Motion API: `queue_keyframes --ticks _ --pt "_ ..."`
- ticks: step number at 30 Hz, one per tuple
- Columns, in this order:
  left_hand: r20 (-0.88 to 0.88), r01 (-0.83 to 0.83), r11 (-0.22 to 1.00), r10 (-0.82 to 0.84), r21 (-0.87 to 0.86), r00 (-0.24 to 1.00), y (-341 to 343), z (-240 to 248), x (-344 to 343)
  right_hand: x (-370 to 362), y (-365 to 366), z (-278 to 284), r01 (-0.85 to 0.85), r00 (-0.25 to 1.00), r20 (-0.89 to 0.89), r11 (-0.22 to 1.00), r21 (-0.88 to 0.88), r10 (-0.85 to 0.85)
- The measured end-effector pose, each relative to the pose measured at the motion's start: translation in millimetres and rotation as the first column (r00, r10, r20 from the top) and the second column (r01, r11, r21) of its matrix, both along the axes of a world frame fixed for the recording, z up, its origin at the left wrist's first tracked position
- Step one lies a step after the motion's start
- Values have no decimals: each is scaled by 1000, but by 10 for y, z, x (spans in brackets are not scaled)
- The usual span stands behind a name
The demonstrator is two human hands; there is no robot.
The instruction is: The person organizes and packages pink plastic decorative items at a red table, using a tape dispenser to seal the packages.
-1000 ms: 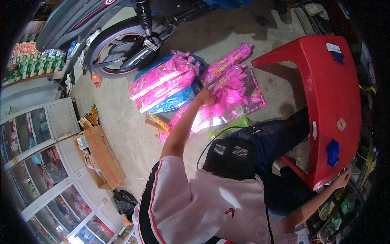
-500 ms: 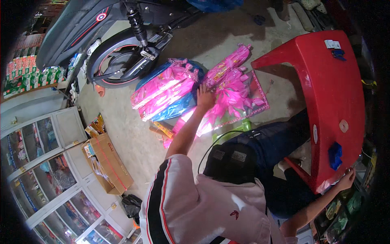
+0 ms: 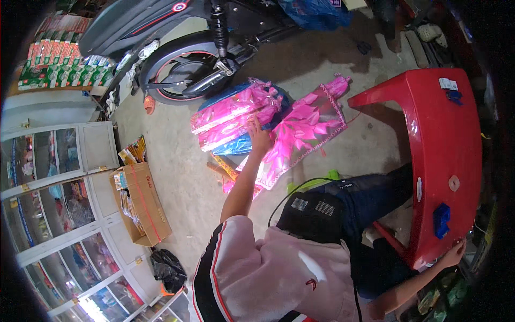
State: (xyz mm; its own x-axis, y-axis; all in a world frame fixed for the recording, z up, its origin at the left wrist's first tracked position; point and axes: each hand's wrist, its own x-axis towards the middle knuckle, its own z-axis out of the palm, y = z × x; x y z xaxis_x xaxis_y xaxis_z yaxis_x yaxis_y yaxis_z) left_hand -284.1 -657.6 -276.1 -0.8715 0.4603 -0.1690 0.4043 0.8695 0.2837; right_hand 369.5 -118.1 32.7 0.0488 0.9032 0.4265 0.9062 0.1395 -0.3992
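Observation:
My left hand (image 3: 259, 138) reaches out over the floor, fingers spread on the near right end of a stack of pink artificial-flower packs (image 3: 225, 119) in clear wrapping. That stack lies on a blue plastic bag (image 3: 236, 146). Right beside the hand is a clear plastic sleeve (image 3: 300, 131) with a pink patterned border and pink petals inside. My right hand (image 3: 456, 252) is at the near corner of a red plastic table (image 3: 437, 145), its fingers closed; whatever they hold is too small to make out.
A motorbike wheel (image 3: 188, 72) stands beyond the stack. On the left are an open cardboard box (image 3: 147, 204) and glass-fronted cabinets (image 3: 59, 188). A green stool (image 3: 311, 184) shows in front of my lap. A blue object (image 3: 441, 220) sits on the red table.
The view has shifted, so the scene sits further right and lower. My left hand has gone from the loose pink flowers to the stack. The bordered sleeve has swung to a slant over the flowers.

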Motion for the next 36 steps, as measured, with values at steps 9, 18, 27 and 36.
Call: queue_keyframes --ticks 9,18,27,36 --pt "-172 103 995 -99 13 980 181 419 -163 517 20 -78 67 997 20 996 59 -68" --pt "-231 136 990 -123 42 965 8 607 -464 438 -190 26 -31 988 -149 992 123 49" --pt "-283 267 912 -179 310 942 -463 1077 36 636 -42 -182 -56 896 -437 997 55 74" --pt "-189 275 943 -240 188 952 -1029 430 -430 265 -274 -88 -43 812 -582 999 8 40"
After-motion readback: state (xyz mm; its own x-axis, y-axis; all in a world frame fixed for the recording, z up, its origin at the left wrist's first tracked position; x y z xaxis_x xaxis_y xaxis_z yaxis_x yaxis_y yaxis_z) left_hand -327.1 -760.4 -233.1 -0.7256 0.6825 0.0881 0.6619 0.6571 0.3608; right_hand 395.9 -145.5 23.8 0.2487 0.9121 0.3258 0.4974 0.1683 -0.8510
